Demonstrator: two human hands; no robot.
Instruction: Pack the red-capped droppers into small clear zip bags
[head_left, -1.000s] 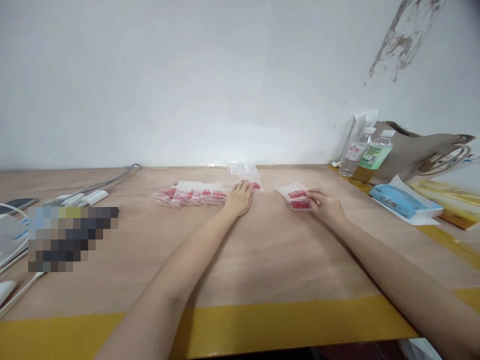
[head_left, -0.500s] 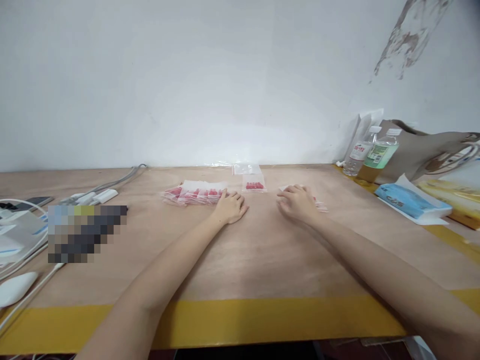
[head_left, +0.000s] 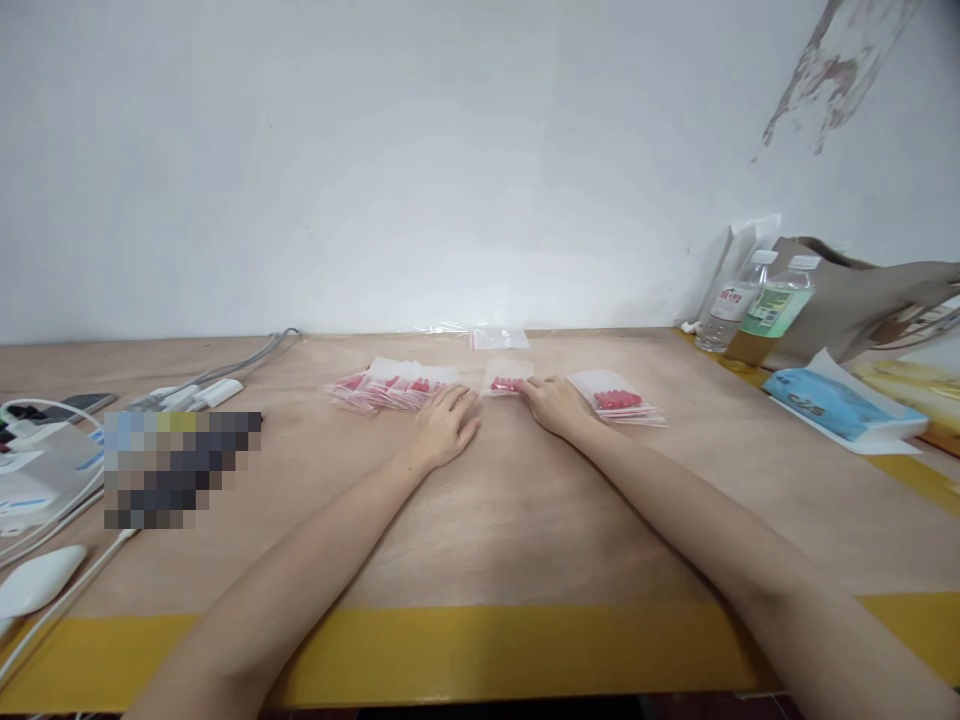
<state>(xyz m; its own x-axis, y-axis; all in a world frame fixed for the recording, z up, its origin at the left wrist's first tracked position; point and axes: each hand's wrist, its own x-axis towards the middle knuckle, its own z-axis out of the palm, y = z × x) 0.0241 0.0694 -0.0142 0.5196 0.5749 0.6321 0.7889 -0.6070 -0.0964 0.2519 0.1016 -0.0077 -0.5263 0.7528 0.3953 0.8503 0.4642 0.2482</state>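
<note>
My left hand [head_left: 448, 425] lies palm down on the table, fingers stretched out. Its fingertips reach the right end of a fanned pile of small clear zip bags [head_left: 390, 388] holding red pieces. A single zip bag [head_left: 506, 376] with red pieces lies flat between my hands. The fingertips of my right hand [head_left: 559, 403] rest at its right edge, the fingers extended and the hand low. Just right of that hand sits a stack of similar bags [head_left: 619, 399], red pieces showing in the top one. Behind the single bag lies a flat clear zip bag [head_left: 500, 340].
On the left are a power strip [head_left: 45, 470], white cables, a phone [head_left: 79, 406] and a blurred-out object [head_left: 180, 470]. Two bottles [head_left: 772, 305], a grey bag [head_left: 832, 295] and a blue tissue pack [head_left: 844, 402] stand right. The wall [head_left: 420, 170] closes the back.
My right hand has moved left from the right-hand stack to the single bag, uncovering the stack. That bag lies slightly nearer to me. My left hand has shifted a little left and nearer.
</note>
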